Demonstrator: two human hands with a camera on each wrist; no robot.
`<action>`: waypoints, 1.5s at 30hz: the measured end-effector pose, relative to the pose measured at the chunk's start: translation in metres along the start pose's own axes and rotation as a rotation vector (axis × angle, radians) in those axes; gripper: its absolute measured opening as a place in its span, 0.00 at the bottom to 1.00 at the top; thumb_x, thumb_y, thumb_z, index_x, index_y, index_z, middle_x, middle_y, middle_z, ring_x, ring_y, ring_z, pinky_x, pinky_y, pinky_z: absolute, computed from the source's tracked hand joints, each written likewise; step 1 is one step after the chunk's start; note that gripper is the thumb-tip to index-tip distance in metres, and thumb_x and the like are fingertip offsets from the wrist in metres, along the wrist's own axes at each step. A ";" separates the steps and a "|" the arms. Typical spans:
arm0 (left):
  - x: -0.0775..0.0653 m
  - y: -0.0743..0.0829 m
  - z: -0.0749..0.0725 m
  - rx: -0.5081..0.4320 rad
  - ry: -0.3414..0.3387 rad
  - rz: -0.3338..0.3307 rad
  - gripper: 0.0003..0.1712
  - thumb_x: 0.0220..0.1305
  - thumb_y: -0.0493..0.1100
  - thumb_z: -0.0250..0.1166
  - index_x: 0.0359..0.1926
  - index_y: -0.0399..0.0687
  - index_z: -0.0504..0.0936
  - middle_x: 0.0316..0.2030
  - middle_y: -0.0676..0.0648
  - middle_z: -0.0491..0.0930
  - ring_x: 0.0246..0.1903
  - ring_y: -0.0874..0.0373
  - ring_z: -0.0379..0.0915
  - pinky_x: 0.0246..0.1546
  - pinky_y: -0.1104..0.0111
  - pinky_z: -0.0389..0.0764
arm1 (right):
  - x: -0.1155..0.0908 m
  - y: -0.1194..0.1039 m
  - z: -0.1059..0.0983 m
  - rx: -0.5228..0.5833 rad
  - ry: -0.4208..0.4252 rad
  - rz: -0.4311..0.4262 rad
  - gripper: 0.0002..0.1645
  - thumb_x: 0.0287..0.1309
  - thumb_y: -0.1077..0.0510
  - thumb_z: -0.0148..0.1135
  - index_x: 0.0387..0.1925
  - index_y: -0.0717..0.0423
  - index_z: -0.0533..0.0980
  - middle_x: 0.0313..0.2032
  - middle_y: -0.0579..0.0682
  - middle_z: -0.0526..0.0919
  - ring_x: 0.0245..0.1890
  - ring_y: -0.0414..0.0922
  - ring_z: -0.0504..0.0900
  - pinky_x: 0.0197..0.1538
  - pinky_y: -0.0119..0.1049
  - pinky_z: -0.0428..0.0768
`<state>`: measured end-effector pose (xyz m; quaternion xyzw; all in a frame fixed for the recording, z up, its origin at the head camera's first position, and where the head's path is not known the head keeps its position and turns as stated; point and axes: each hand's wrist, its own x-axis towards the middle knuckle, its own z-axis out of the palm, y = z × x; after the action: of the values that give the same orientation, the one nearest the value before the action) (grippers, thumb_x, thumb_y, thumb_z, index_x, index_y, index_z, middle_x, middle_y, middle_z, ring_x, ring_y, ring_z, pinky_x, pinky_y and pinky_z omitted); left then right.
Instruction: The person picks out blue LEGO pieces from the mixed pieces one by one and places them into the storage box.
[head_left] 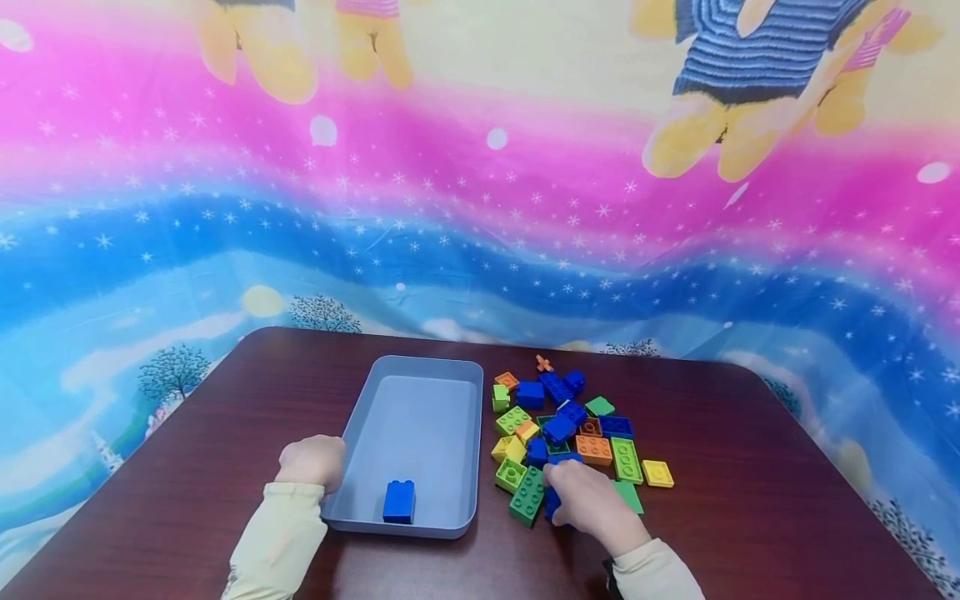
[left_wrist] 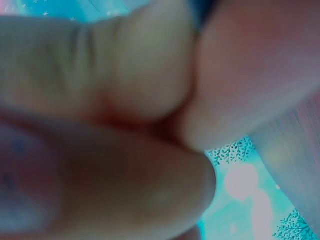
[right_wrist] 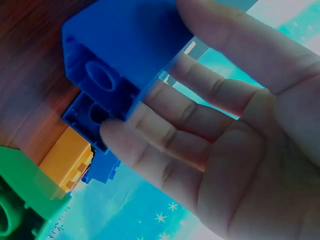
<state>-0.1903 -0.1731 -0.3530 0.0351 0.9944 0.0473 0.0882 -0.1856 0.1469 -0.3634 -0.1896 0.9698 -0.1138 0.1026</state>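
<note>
My left hand (head_left: 313, 462) grips the left rim of a grey-blue plastic tray (head_left: 360, 433). Close up in the left wrist view, the curled fingers (left_wrist: 145, 175) fill most of the picture. One blue building block (head_left: 399, 502) stands inside the tray near its front wall. To the right of the tray, my right hand (head_left: 592, 502) is over the front of a pile of blocks. It pinches a blue block (right_wrist: 125, 45) between thumb and fingers, the hollow underside partly showing in the right wrist view. In the head view this block is mostly hidden by the hand.
The pile beside the tray has several blocks: a dark green block (head_left: 528, 496), an orange block (head_left: 594, 450), a light green block (head_left: 627, 461) and a yellow block (head_left: 657, 473) among them. A brown table (head_left: 750, 500) carries everything; a patterned cloth (head_left: 480, 217) hangs behind it.
</note>
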 end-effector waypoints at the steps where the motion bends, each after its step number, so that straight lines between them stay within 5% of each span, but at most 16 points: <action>1: 0.000 0.000 0.000 0.001 0.001 0.000 0.10 0.40 0.27 0.62 0.16 0.43 0.72 0.15 0.48 0.68 0.18 0.55 0.65 0.20 0.58 0.69 | 0.000 0.000 0.000 0.008 0.001 0.001 0.17 0.34 0.66 0.72 0.31 0.59 0.75 0.29 0.50 0.76 0.27 0.44 0.72 0.26 0.38 0.73; 15: 0.000 0.001 -0.001 0.001 0.009 0.003 0.11 0.37 0.26 0.63 0.16 0.43 0.72 0.15 0.48 0.69 0.19 0.56 0.65 0.20 0.58 0.69 | -0.001 -0.005 -0.010 0.004 0.173 -0.077 0.14 0.39 0.66 0.70 0.32 0.62 0.75 0.24 0.48 0.71 0.25 0.44 0.69 0.26 0.37 0.70; 25: 0.000 0.001 0.000 -0.010 0.007 -0.007 0.10 0.39 0.26 0.62 0.16 0.43 0.72 0.16 0.48 0.69 0.19 0.55 0.65 0.20 0.58 0.68 | -0.001 -0.020 -0.011 -0.023 0.374 -0.162 0.19 0.40 0.64 0.69 0.38 0.62 0.75 0.32 0.50 0.75 0.33 0.45 0.71 0.34 0.38 0.75; 45: 0.000 0.000 0.000 -0.015 -0.007 -0.007 0.10 0.39 0.26 0.61 0.17 0.43 0.72 0.17 0.47 0.70 0.19 0.55 0.65 0.20 0.59 0.68 | 0.008 -0.052 0.007 0.007 0.594 -0.404 0.22 0.45 0.60 0.67 0.45 0.58 0.74 0.38 0.48 0.78 0.40 0.42 0.74 0.41 0.35 0.76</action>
<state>-0.1905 -0.1735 -0.3535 0.0309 0.9938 0.0542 0.0919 -0.1734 0.0954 -0.3576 -0.3358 0.8999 -0.1853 -0.2076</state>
